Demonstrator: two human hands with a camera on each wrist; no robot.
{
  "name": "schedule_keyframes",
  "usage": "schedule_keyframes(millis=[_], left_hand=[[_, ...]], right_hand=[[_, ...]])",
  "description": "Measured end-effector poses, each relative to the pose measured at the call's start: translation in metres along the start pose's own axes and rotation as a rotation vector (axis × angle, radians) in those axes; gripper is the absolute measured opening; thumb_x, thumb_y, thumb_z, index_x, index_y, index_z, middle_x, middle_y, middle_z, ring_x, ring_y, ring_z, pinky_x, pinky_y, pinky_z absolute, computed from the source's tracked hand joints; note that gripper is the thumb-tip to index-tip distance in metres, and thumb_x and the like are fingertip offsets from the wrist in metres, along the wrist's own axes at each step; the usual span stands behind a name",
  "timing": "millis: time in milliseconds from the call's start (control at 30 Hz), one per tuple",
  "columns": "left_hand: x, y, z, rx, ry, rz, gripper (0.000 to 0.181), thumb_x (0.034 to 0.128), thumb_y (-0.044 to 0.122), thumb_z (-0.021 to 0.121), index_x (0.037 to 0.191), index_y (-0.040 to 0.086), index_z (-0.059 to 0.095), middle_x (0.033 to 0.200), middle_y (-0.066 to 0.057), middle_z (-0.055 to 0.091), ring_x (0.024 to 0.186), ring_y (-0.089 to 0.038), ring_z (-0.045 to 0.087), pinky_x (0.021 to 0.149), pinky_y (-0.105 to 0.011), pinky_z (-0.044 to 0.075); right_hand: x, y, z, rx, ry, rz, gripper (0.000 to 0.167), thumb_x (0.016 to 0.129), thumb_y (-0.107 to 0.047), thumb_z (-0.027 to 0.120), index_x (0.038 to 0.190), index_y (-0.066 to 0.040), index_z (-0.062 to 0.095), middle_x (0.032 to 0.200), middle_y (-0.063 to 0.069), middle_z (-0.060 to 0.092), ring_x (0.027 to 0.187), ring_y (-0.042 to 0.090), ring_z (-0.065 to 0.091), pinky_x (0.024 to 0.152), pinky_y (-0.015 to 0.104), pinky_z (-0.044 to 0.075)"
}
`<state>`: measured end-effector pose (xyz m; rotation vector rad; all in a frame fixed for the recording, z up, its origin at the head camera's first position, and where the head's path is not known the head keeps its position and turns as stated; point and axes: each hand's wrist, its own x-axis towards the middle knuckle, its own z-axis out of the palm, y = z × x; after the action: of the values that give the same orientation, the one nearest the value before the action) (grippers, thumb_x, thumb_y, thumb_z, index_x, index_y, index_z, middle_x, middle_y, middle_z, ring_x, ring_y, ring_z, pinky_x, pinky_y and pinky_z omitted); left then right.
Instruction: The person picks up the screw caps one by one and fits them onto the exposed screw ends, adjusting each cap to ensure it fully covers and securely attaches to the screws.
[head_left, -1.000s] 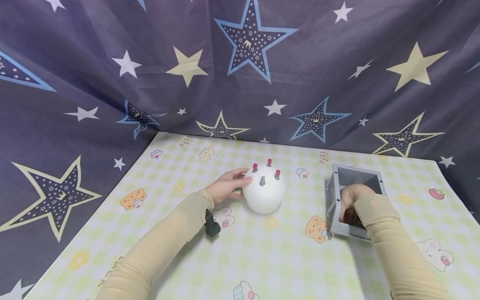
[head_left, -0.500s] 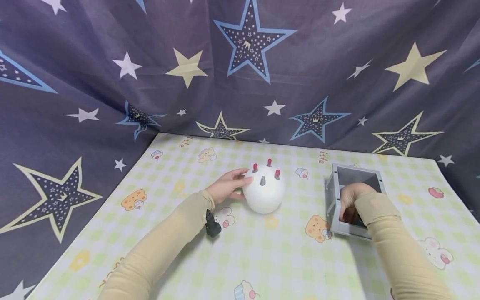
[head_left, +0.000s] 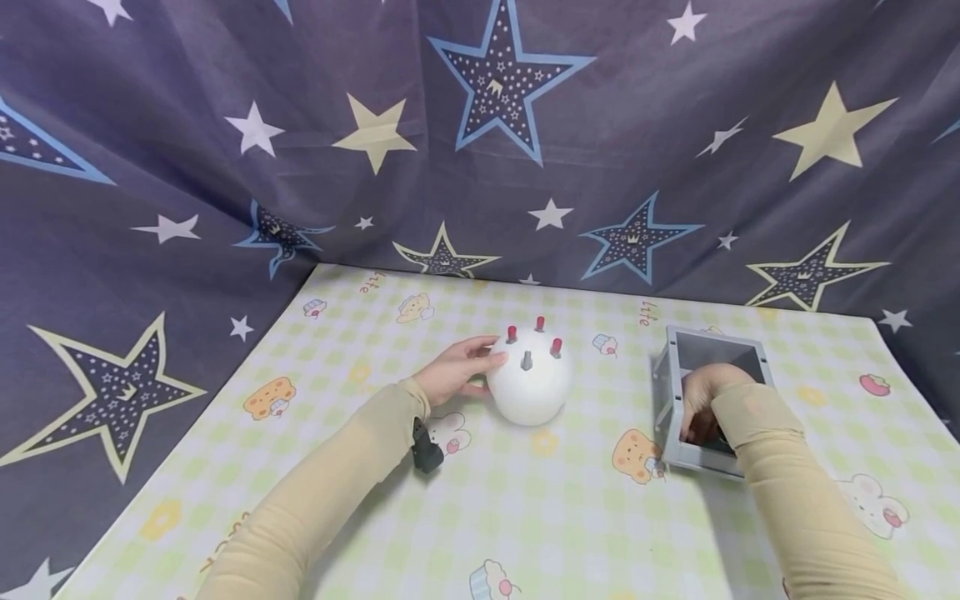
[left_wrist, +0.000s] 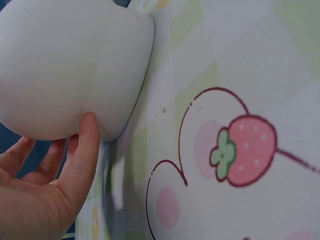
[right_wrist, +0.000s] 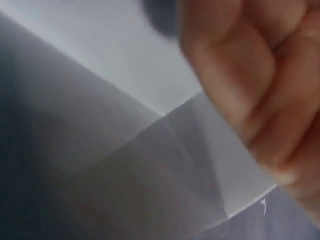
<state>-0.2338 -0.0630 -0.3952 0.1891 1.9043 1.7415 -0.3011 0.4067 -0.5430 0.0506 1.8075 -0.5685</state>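
Note:
A round white body (head_left: 529, 390) with a flat-looking base stands mid-table. Three red-tipped pegs (head_left: 557, 347) and a plain grey peg (head_left: 527, 361) stick up from its top. My left hand (head_left: 459, 371) touches its left side with fairly straight fingers, as the left wrist view also shows at the white body (left_wrist: 60, 70). My right hand (head_left: 708, 400) reaches down inside a grey open-topped box (head_left: 675, 437). In the right wrist view its fingers (right_wrist: 235, 75) look bent. Whatever they may hold is hidden; a blurred dark shape (right_wrist: 161, 17) shows beside them.
The table is covered by a green-and-white checked cloth (head_left: 585, 517) with cartoon prints. A dark star-patterned curtain (head_left: 615, 150) hangs behind and at the left. A small black device (head_left: 426, 450) sits at my left wrist.
My right hand shifts very slightly within the box. The left hand, the white body and its pegs stay where they were; the whole view moves a little.

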Motion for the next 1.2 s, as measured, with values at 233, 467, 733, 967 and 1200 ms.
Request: schedule_keyframes(millis=[233, 467, 733, 967, 1200], left_hand=[[0.001, -0.001, 0.001, 0.004, -0.005, 0.001, 0.060, 0.0946, 0.019, 0.055, 0.148, 0.009, 0.030, 0.150, -0.020, 0.028, 0.130, -0.039, 0.042, 0.094, -0.046, 0.053], [0.003, -0.001, 0.003, -0.001, -0.013, 0.003, 0.061, 0.0946, 0.020, 0.056, 0.148, 0.009, 0.029, 0.150, -0.019, 0.028, 0.130, -0.038, 0.042, 0.095, -0.047, 0.053], [0.001, -0.001, 0.000, 0.013, -0.017, 0.002, 0.061, 0.0953, 0.021, 0.055, 0.148, 0.008, 0.027, 0.151, -0.020, 0.027, 0.132, -0.038, 0.040, 0.095, -0.046, 0.053], [0.003, -0.003, -0.001, 0.010, -0.019, 0.003, 0.062, 0.0949, 0.021, 0.056, 0.149, 0.008, 0.027, 0.151, -0.020, 0.027, 0.133, -0.038, 0.039, 0.095, -0.046, 0.053], [0.003, -0.003, 0.000, 0.010, -0.009, -0.001, 0.062, 0.0953, 0.020, 0.056, 0.148, 0.008, 0.027, 0.151, -0.020, 0.026, 0.133, -0.038, 0.039, 0.095, -0.046, 0.053]], right_hand=[[-0.156, -0.110, 0.079, -0.047, 0.210, -0.073, 0.013, 0.077, -0.009, 0.069, 0.088, -0.001, 0.071, 0.084, 0.008, 0.073, 0.081, 0.016, 0.067, 0.069, 0.030, 0.056], [-0.174, -0.112, 0.078, 0.071, 0.279, -0.137, 0.009, 0.076, -0.006, 0.062, 0.085, -0.006, 0.063, 0.082, 0.004, 0.073, 0.076, 0.013, 0.067, 0.070, 0.032, 0.057], [-0.194, -0.113, 0.067, 0.078, 0.437, -0.221, 0.006, 0.078, -0.010, 0.060, 0.083, -0.008, 0.063, 0.075, -0.004, 0.064, 0.076, 0.010, 0.063, 0.066, 0.029, 0.056], [-0.212, -0.116, 0.065, 0.106, 0.553, -0.313, 0.011, 0.087, -0.013, 0.059, 0.090, -0.004, 0.066, 0.076, -0.008, 0.063, 0.073, 0.006, 0.059, 0.070, 0.025, 0.055], [-0.221, -0.113, 0.068, 0.271, 0.730, -0.477, 0.029, 0.089, -0.015, 0.063, 0.111, 0.004, 0.065, 0.083, -0.016, 0.068, 0.078, -0.002, 0.061, 0.073, 0.019, 0.057]])
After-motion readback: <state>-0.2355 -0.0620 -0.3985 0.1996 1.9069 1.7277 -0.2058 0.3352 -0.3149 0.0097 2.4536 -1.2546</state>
